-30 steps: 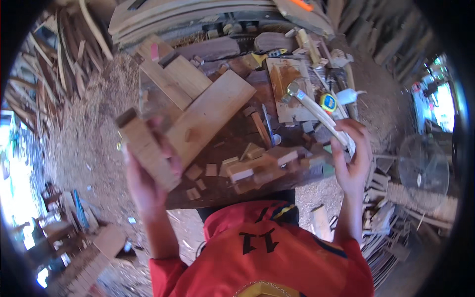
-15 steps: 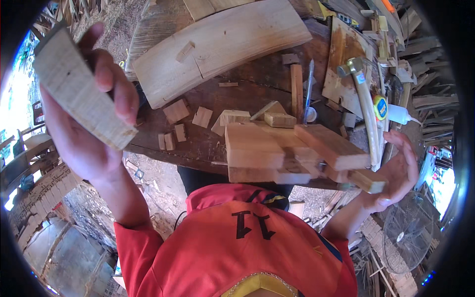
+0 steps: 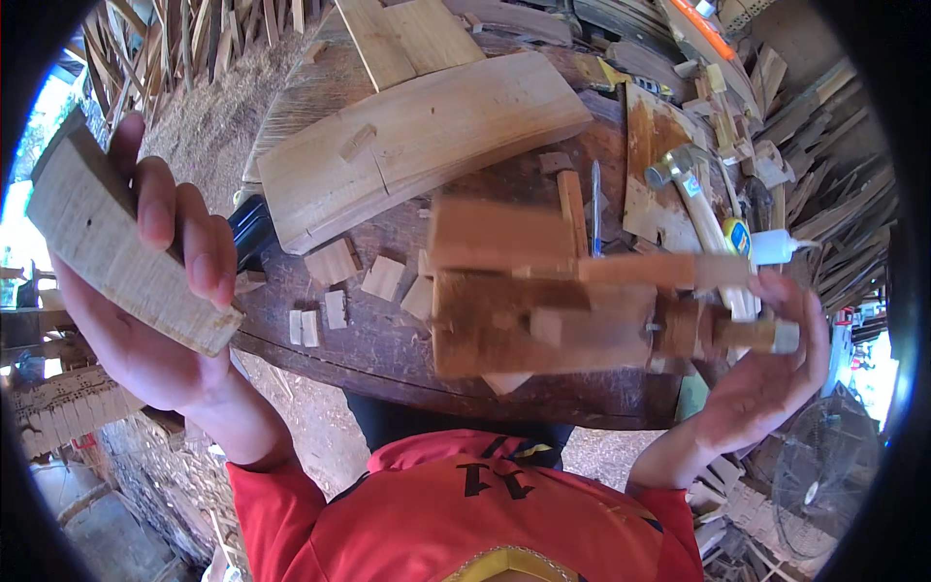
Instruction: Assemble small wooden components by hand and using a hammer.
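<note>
A thick, tapered wood block (image 3: 126,228) with one curved edge is in my left hand (image 3: 160,364), raised at the left beyond the table's edge. The fingers are wrapped around its far side. On the right, my right hand (image 3: 771,388) is closed around the narrow end of a wooden assembly (image 3: 543,330) made of several joined blocks and bars. This assembly spans the front of the table and is smeared by motion; part of the right fingers' grip is hidden. Small wood offcuts (image 3: 385,277) lie between the two hands.
A long curved plank (image 3: 427,145) lies across the dark wooden table (image 3: 320,354). At the right are a hammer (image 3: 693,199), a yellow tape measure (image 3: 737,238), a white squeeze bottle (image 3: 773,247) and a chisel-like tool (image 3: 595,209). A fan (image 3: 815,485) stands at lower right.
The wooden assembly has swung from slanted to nearly level, and my right hand has shifted slightly right and down. My left hand, still gripping the block, has moved left and down.
</note>
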`<state>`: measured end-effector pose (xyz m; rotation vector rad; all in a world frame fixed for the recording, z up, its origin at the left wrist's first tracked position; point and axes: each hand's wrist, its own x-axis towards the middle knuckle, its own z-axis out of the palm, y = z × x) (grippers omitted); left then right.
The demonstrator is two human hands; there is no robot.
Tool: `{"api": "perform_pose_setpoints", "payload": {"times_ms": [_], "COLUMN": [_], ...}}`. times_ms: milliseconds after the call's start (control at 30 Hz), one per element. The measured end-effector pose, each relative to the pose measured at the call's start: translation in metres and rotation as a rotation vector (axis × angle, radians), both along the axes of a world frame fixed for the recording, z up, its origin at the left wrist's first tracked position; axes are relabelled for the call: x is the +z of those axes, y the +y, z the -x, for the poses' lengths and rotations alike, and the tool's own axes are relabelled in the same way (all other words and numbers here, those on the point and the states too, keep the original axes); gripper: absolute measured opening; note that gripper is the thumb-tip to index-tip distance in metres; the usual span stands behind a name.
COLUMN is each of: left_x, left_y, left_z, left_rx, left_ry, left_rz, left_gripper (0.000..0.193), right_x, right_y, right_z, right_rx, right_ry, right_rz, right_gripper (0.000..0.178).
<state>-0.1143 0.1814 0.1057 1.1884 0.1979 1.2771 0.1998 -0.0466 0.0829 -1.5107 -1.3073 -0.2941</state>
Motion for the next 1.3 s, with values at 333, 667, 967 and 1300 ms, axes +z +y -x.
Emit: {"api": "perform_pose_setpoints", "payload": {"times_ms": [333,667,967,1300], "left_x": [-0.042,-0.321,-0.545,-0.537], "left_y": [-0.063,-0.183,-0.177,0.021], "left_z": [0.049,0.210,0.291,0.114], "left_rx": [0.073,0.502,-0.081,-0.494], "left_ry": [-0.022,0.650,1.906,2.070], "left_rz": [-0.105,0.865,1.072,0.732], "left_gripper": [0.066,0.027,0.063,0.060], "right_x": [-0.077,-0.465,-0.579,-0.550], "right_y": [-0.098,-0.413,-0.397,-0.356], "right_z": [0.030,0.059,0.120,0.167], "right_rx": [0.262,-0.717,-0.193,-0.467], "right_ry": [-0.187,0.729,1.851,2.092], "right_rz": [-0.480,1.372,1.461,0.683], "right_gripper": [0.025,0.036,0.043,0.050]}}
